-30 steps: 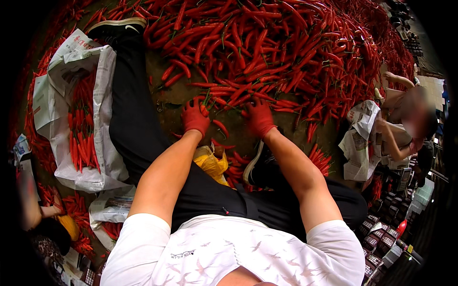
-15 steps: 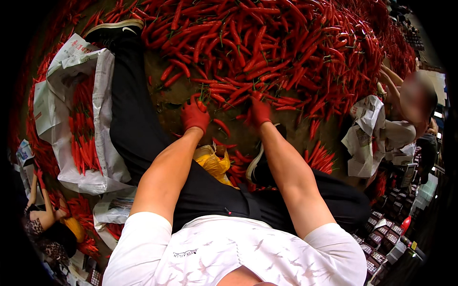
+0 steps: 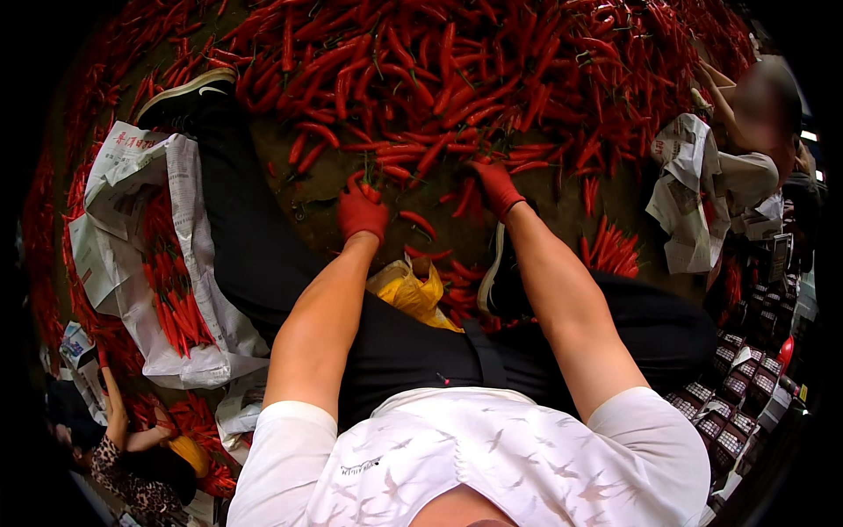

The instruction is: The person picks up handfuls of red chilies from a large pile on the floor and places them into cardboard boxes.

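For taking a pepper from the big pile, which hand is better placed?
Probably the right hand: it is at the near edge of the pile, while the left hand holds a pepper.

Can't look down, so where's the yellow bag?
In the head view, the yellow bag lies near the centre, below your left hand and left of a black shoe.

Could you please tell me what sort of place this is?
Probably a chili sorting or packing area: a heap of long red chili peppers lies on brown floor, an open white printed-paper wrapper holds more, and another person in pale clothing is nearby.
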{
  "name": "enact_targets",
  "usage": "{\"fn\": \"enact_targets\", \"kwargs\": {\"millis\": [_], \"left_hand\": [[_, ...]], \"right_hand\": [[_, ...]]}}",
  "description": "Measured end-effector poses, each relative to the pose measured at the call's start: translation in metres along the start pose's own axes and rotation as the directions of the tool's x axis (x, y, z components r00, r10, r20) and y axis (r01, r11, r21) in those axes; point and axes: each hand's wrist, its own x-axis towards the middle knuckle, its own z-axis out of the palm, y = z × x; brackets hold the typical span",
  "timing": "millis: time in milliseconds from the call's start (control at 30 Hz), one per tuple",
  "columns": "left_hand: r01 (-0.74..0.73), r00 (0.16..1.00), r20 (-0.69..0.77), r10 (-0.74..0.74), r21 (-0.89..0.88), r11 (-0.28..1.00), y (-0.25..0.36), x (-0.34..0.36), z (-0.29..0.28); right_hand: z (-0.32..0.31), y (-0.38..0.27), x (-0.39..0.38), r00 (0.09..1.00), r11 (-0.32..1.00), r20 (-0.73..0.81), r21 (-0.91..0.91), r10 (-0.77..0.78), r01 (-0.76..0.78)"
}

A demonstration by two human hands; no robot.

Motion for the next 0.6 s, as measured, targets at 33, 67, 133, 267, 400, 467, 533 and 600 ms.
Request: {"fn": "enact_targets", "kwargs": {"millis": [33,67,133,267,400,467,533,600], "left_hand": [[0.008,1.000,-0.006,-0.008,-0.020,1.000,-0.004,0.002,0.000],[0.017,1.000,-0.013,-0.017,-0.042,0.999,-0.008,0.003,-0.001],[0.024,1.000,-0.014,-0.025,-0.036,0.999,-0.003,0.002,-0.001],[0.068,0.997,-0.026,-0.073,-0.152,0.986,-0.024,0.009,0.016],[0.128,0.992,0.030,-0.126,-0.096,0.987,-0.001,0.000,0.009],[0.118,0.993,0.067,-0.098,-0.663,0.739,-0.026,0.005,0.028],[0.085,0.996,0.058,-0.066,-0.817,0.571,-0.038,0.008,0.035],[0.039,0.999,0.004,-0.052,-0.711,0.702,-0.040,0.005,0.028]], "right_hand": [[0.006,-0.013,-0.016,0.995,0.945,0.039,-0.311,-0.091,0.099],[0.016,-0.007,-0.021,0.973,0.773,0.062,-0.597,-0.220,0.213],[0.036,-0.001,-0.031,0.882,0.176,0.196,-0.939,-0.428,0.294],[0.047,0.010,-0.037,0.873,-0.151,0.399,-0.916,-0.281,0.371],[0.042,-0.018,-0.056,0.825,0.094,0.557,-0.820,-0.093,0.564],[0.078,-0.003,-0.064,0.816,0.239,0.532,-0.782,-0.224,0.576],[0.113,0.007,-0.081,0.839,0.045,0.493,-0.856,-0.230,0.515],[0.122,0.002,-0.083,0.845,-0.054,0.490,-0.870,-0.213,0.491]]}}
